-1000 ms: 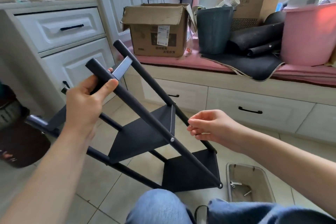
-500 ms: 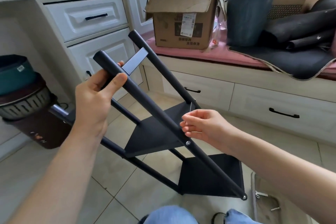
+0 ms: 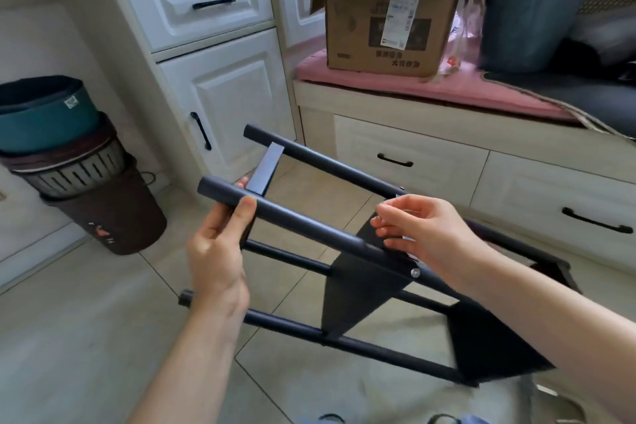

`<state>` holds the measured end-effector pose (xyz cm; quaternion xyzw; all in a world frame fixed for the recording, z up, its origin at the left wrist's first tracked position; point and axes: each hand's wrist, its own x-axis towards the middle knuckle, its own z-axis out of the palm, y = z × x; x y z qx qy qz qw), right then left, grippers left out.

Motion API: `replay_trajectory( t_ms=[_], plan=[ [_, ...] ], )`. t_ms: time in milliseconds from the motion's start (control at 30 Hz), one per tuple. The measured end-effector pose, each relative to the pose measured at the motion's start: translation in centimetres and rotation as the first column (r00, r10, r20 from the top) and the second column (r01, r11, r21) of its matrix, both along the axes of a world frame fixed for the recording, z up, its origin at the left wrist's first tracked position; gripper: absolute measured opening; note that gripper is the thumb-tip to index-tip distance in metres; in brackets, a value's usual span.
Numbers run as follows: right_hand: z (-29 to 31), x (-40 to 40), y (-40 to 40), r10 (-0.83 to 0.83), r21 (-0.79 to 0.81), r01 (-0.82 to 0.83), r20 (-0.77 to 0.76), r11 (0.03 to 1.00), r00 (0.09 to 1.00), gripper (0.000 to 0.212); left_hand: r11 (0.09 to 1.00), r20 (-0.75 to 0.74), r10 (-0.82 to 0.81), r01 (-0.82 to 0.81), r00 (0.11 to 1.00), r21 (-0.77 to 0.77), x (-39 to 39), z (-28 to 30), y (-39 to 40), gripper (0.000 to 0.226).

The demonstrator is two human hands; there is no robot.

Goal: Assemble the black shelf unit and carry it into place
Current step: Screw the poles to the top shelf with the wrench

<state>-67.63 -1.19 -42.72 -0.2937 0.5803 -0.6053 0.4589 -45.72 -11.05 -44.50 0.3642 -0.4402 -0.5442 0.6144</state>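
Observation:
The black shelf unit (image 3: 309,227) lies tilted above the tiled floor, its four round posts running from centre left down to the lower right. My left hand (image 3: 220,251) grips the nearest post close to its top end, thumb over the tube, beside a flat top crosspiece (image 3: 266,169). My right hand (image 3: 423,231) has its fingers curled over the upper edge of the middle shelf panel (image 3: 361,296), just above a silver screw (image 3: 415,273) in the post. A second black panel (image 3: 492,348) sits at the frame's lower right end.
Stacked bins (image 3: 69,162) stand on the floor at left beside a white cabinet (image 3: 223,89). Behind the frame is a drawer bench with a pink cushion (image 3: 378,79) carrying a cardboard box (image 3: 389,10) and a dark bin (image 3: 526,3). My knees show at the bottom edge.
The frame has dropped from a steep slant to a flatter angle. My right hand moved from hovering beside the post onto the middle panel's edge. My left hand kept its grip.

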Motion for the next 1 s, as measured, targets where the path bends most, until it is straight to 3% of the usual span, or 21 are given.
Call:
replay_trajectory(
  t_ms=[100,300,500,700,900,1000],
  plan=[
    [-0.8,0.4,-0.7,0.061,0.019,-0.061,-0.019,0.998,0.998,0.009,0.996,-0.085,0.015,-0.007,0.996,0.091,-0.6,-3.0,0.7,0.035],
    [-3.7,2.3,-4.3,0.204,0.087,-0.21,0.066,0.974,0.977,0.01,0.974,-0.121,0.03,-0.002,0.992,0.226,-0.4,-8.9,1.6,0.061],
    [-8.7,5.1,-8.2,0.403,0.197,-0.435,0.181,0.879,0.897,0.009,0.945,-0.156,0.057,-0.003,0.986,0.326,1.2,-14.0,2.3,0.036],
    [-12.1,7.5,-10.4,0.422,0.321,-0.526,0.342,0.787,0.84,0.012,0.939,-0.145,-0.034,0.081,0.989,0.334,2.8,-16.8,3.0,0.048],
    [-14.7,9.8,-11.5,0.517,0.451,-0.587,0.282,0.672,0.808,0.009,0.926,-0.167,-0.031,0.091,0.985,0.367,4.4,-19.2,3.3,0.038],
    [-15.7,10.5,-12.0,0.606,0.515,-0.612,0.206,0.6,0.768,0.004,0.922,-0.172,-0.064,0.125,0.983,0.367,4.6,-19.8,3.7,0.058]
  ],
)
